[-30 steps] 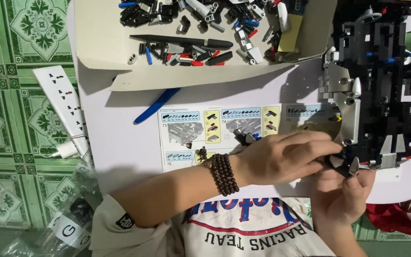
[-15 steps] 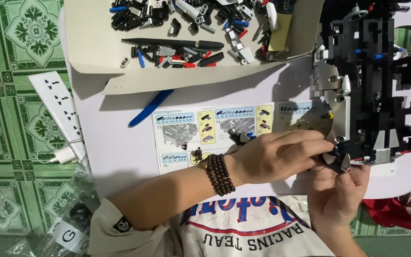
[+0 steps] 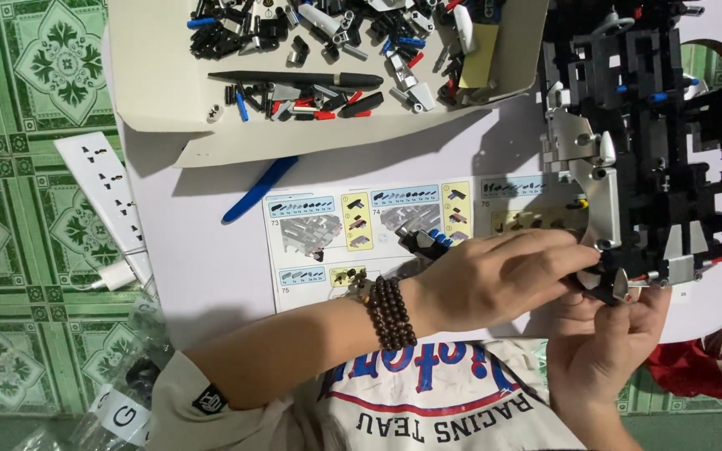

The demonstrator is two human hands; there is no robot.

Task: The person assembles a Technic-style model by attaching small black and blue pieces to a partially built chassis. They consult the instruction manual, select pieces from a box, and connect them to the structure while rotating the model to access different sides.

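Note:
A large black and grey brick-built model (image 3: 653,142) stands on the white table (image 3: 211,267) at the right. My left hand (image 3: 503,280), with a dark bead bracelet on the wrist, reaches across an open instruction booklet (image 3: 361,234) and pinches a small black piece (image 3: 605,286) at the model's near lower edge. My right hand (image 3: 607,351) comes up from below and grips the same piece and the model's edge from underneath. Both hands' fingertips meet there.
A shallow cardboard tray (image 3: 169,100) at the back holds several loose black, grey, blue and red parts. A blue tool (image 3: 259,189) lies beside the booklet. A white power strip (image 3: 102,196) lies on the green tiled floor at left. Plastic bags (image 3: 119,401) sit lower left.
The view has shifted a little, so everything sits slightly lower left in the frame. Both hands stay at the model's lower edge on the small piece.

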